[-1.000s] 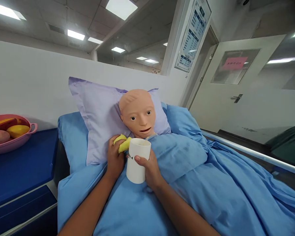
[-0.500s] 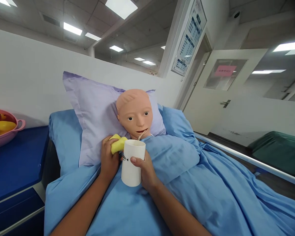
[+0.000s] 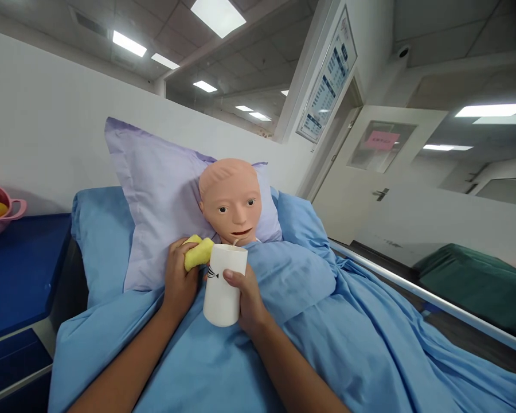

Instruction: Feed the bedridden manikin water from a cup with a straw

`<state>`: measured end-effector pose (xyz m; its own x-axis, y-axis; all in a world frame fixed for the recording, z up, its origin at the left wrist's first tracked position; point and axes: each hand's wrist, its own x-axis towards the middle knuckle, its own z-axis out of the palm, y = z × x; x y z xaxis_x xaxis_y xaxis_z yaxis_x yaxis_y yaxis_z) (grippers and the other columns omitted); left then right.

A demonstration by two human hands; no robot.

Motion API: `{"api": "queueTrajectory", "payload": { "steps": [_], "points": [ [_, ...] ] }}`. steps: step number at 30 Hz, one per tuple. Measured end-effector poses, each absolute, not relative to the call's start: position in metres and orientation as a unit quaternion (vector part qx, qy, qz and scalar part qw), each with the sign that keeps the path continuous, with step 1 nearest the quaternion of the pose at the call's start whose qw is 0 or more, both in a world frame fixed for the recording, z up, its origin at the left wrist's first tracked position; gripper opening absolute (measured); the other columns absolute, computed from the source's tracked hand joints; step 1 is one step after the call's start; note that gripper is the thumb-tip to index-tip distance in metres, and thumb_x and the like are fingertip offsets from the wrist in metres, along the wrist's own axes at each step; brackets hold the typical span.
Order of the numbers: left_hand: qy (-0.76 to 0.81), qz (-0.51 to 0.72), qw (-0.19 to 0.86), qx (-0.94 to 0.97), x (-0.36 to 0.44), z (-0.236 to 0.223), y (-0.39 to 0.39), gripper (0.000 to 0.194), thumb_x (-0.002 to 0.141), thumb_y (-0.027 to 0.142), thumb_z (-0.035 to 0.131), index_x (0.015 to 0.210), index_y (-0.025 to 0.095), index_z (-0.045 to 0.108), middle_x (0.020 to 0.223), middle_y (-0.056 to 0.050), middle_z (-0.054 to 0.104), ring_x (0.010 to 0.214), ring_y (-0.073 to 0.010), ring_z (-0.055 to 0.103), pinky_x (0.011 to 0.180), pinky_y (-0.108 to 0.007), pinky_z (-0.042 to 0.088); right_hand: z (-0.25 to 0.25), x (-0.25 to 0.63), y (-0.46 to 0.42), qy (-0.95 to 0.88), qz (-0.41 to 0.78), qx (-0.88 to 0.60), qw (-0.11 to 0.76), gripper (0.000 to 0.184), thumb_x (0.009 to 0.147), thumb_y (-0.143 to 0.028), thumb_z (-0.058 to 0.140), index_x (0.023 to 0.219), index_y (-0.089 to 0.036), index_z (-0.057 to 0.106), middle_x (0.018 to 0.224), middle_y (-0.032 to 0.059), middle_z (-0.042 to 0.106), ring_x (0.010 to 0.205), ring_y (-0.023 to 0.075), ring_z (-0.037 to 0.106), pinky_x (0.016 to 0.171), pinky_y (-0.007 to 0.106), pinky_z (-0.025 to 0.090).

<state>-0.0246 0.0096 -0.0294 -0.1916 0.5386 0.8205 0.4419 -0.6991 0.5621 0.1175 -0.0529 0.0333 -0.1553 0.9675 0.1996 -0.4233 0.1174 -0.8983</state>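
Your R hand clasps cup over blanket, nr bottom edge of pillow; L hand pinches yellow cloth. Step prob. is holding cup below dummy's mouth; next move needs level rim.

Head-worn view, close above hands, facing forward and down toward pillow.

1. The left grip is a bare hand; its fingers are partly hidden, so their full shape cannot be told.
2. The right grip is also 1 bare hand; its thumb has a rounded tip.
3. The left forearm is smooth, bare along all that shows, and slimmer towards the wrist.
4. The right forearm is likewise smooth and tapering, uncovered to the view's lower edge.
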Motion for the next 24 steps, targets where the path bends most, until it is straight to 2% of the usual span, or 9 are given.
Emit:
{"api": "queueTrajectory", "payload": {
  "steps": [5, 11, 17, 24],
  "points": [
    [0.396, 0.666, 0.033, 0.631, -0.0242, -0.0293, 0.0098, 0.041, 0.083, 0.007, 0.051, 0.120, 0.024, 0.056, 0.129, -0.008, 0.057, 0.123, -0.0233, 0.054, 0.105, -0.044, 0.047, 0.0319, 0.1175, -0.0529, -0.484, 0.603, -0.274, 0.572, 0.051, 0.064, -0.039, 0.082, 0.110, -0.023, 0.064, 0.089, 0.0031, 0.073, 0.074, 0.0219, 0.068, 0.070, 0.035, 0.055],
    [0.379, 0.670, 0.028, 0.638, -0.0243, -0.0281, 0.0093, 0.041, 0.083, 0.008, 0.050, 0.121, 0.023, 0.056, 0.128, -0.008, 0.057, 0.124, -0.0235, 0.053, 0.106, -0.044, 0.047, 0.0284, 0.1195, -0.0515, -0.466, 0.600, -0.282, 0.586, 0.050, 0.066, -0.046, 0.081, 0.107, -0.022, 0.064, 0.086, 0.0048, 0.073, 0.070, 0.0228, 0.067, 0.056, 0.030, 0.051],
    [0.381, 0.672, 0.034, 0.634, -0.0238, -0.0291, 0.0100, 0.038, 0.086, 0.011, 0.051, 0.121, 0.023, 0.056, 0.128, -0.008, 0.056, 0.123, -0.0236, 0.054, 0.106, -0.044, 0.047, 0.0267, 0.1189, -0.0522, -0.452, 0.580, -0.285, 0.615, 0.045, 0.068, -0.046, 0.079, 0.102, -0.020, 0.066, 0.087, 0.0069, 0.075, 0.078, 0.0263, 0.071, 0.066, 0.036, 0.057],
    [0.383, 0.666, 0.034, 0.639, -0.0238, -0.0297, 0.0095, 0.038, 0.084, 0.010, 0.053, 0.120, 0.023, 0.057, 0.127, -0.008, 0.057, 0.121, -0.0237, 0.055, 0.105, -0.042, 0.047, 0.0313, 0.1268, -0.0467, -0.475, 0.528, -0.324, 0.625, 0.049, 0.065, -0.042, 0.082, 0.106, -0.019, 0.067, 0.087, 0.0059, 0.075, 0.073, 0.0240, 0.070, 0.059, 0.033, 0.055]
  ]
}}
